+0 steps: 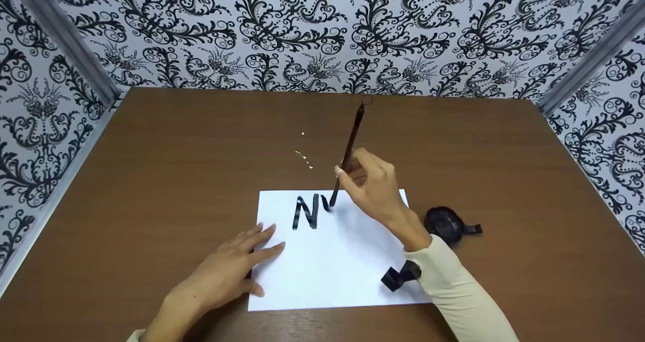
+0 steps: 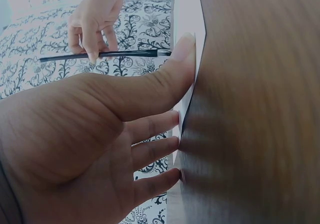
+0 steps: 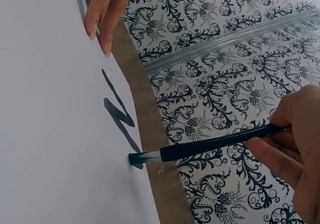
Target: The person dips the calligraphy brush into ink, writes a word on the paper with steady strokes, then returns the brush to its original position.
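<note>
A sheet of white paper [image 1: 322,271] lies on the brown table, with a black letter N [image 1: 306,212] near its top edge. Beside the letter is a short, curved black stroke [image 1: 326,204]. My right hand [image 1: 375,188] pinches a dark paintbrush [image 1: 354,130] by its handle, which slants up and away. In the right wrist view, the dark-tipped pale bristles [image 3: 145,157] meet the paper at a painted stroke. My left hand [image 1: 216,276] rests with spread fingers on the sheet's left edge; in the left wrist view its thumb [image 2: 170,73] lies along that edge.
A small black dish with a short handle [image 1: 443,224] stands right of the paper, close to my right forearm. Pale specks [image 1: 305,159] mark the table [image 1: 176,155] beyond the sheet. Black-and-white patterned walls [image 1: 322,35] border the table's back and sides.
</note>
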The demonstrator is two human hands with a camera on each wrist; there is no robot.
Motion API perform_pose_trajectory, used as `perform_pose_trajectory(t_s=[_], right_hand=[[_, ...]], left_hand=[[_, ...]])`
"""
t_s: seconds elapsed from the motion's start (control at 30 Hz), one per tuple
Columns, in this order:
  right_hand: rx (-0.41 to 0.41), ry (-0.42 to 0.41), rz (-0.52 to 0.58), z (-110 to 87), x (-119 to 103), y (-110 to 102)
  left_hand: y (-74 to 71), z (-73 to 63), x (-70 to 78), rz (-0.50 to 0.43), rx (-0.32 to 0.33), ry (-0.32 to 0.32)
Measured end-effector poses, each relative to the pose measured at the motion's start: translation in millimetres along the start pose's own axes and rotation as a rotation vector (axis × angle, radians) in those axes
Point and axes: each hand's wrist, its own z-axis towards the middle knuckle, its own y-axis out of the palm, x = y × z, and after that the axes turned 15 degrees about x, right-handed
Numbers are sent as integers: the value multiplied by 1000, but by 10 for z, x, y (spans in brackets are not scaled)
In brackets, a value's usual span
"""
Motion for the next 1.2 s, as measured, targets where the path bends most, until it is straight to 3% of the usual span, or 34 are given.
perform_pose_trajectory(t_s=[0.47, 1.2], right_hand=[[-73, 41, 15, 28, -40, -42], [-160, 3, 21, 54, -85, -78]], left_hand=[[-3, -4, -11, 14, 7, 22], [-10, -8, -1, 4, 6, 14]])
